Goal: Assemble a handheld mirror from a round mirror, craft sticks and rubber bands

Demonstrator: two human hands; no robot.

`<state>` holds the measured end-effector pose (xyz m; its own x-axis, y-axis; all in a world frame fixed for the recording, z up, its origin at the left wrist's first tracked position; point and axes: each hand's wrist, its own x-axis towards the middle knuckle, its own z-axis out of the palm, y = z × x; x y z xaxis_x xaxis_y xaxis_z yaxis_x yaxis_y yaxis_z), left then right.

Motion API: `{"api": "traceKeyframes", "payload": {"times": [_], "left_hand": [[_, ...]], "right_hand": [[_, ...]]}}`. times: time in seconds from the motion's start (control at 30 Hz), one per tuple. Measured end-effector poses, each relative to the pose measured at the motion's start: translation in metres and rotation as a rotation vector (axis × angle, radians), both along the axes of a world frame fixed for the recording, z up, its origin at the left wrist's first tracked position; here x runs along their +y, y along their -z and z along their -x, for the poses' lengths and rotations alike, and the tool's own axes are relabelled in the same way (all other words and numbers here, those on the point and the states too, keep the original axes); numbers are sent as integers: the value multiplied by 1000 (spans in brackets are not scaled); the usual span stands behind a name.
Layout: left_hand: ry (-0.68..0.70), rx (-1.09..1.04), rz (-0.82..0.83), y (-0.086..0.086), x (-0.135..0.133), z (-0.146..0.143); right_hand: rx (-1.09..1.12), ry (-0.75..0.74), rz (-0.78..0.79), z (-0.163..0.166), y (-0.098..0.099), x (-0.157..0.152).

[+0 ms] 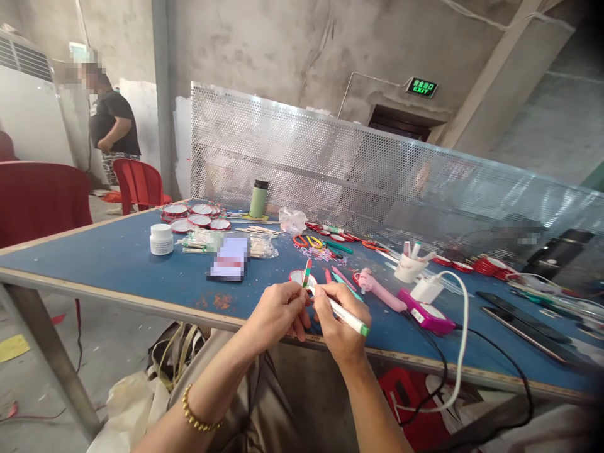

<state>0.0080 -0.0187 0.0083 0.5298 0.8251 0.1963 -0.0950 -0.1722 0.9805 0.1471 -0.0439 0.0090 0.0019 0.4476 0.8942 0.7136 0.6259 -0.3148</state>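
Marker (348, 317) in the right hand (344, 341), striped stick (307, 272) in the left hand (282, 309)

A beaded bracelet (197, 420) circles the left wrist. The left thumb and fingers are pinched closed on the stick, which stands up near the close edge of the blue table (117, 267), showing red and green bands. The right fingers are curled around the white marker, its green end pointing back; whether its tip touches the stick, I cannot tell. Just behind the stick lies a red-rimmed disc (296, 275). To the right is a purple box (427, 314); to the left, a phone (229, 255) and, beyond it, a white jar (162, 240). Farther back are scissors (314, 241), a cup (409, 268) of pens and a green flask (258, 200). A mesh panel (283, 145) borders the table's far side. Near the wall, a person (116, 119) stands behind a red chair (140, 182).
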Motion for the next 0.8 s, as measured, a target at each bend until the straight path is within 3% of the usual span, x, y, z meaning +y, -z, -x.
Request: {"api": "traceKeyframes", "payload": {"times": [0.8], "left_hand": [[-11, -3, 25, -1, 0, -1]], "right_hand": [[-58, -11, -10, -2, 1, 4]]}}
